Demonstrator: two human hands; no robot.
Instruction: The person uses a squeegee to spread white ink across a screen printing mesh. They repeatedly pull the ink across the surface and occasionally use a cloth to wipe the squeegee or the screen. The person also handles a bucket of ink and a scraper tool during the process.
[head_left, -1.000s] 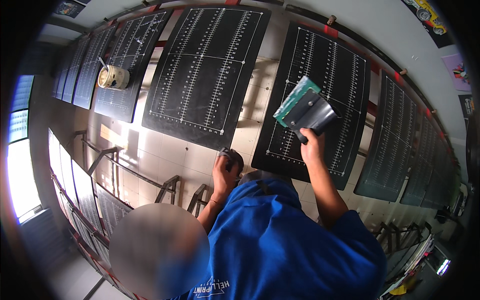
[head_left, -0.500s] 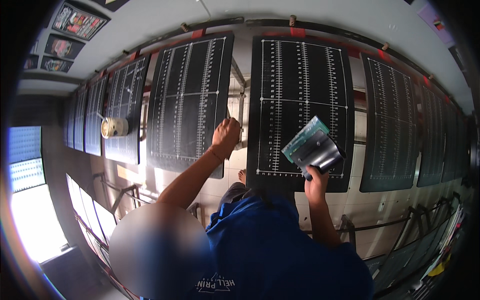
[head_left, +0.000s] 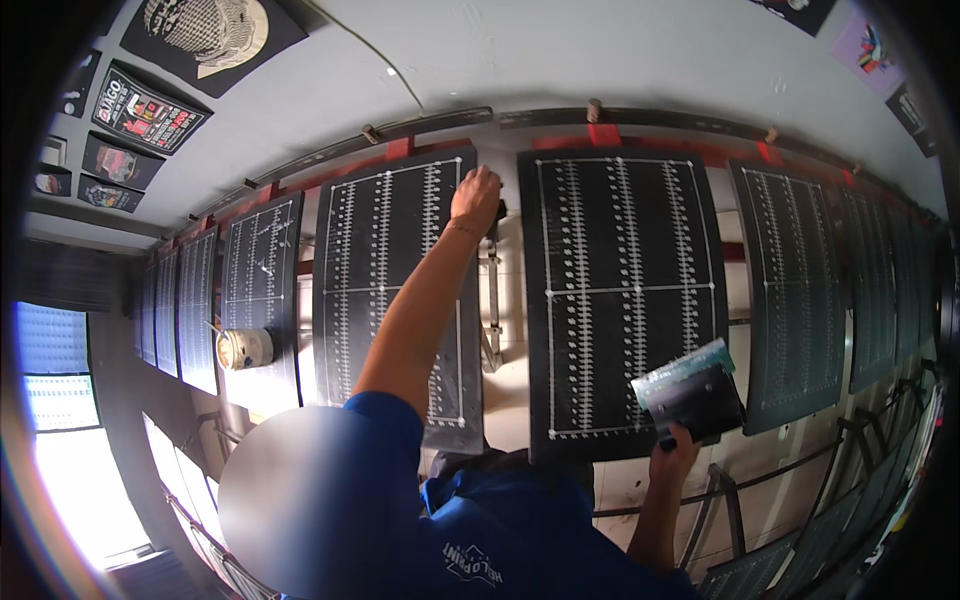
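- The left hand (head_left: 476,200) is stretched far out on a bare forearm, fingers curled shut over the far right corner of a black printing board (head_left: 395,300), beside the gap that parts it from the next board
- That black printing board is a long rectangle with white ruled lines and rows of small marks; its long axis runs from the near edge of the row to the far edge, where a red-taped rail (head_left: 600,135) crosses
- The right hand (head_left: 674,462) is raised near the lower right, closed around the bottom of a flat scraper tool (head_left: 690,390)
- The flat scraper tool has a dark body and a pale green strip along its upper edge; it is held tilted, its long edge rising toward the right, its broad face toward the camera
- It hovers in front of the near right corner of the neighbouring board (head_left: 625,300); I cannot tell whether it touches that surface
- More boards of the same kind line up to either side along the same rail
- A small round tin (head_left: 243,348) sits on a narrower board (head_left: 262,290) to the left, well apart from both hands
- The person wears a blue shirt (head_left: 520,540)
- Dark printed sheets (head_left: 150,110) hang on the grey wall beyond the rail, at the upper left
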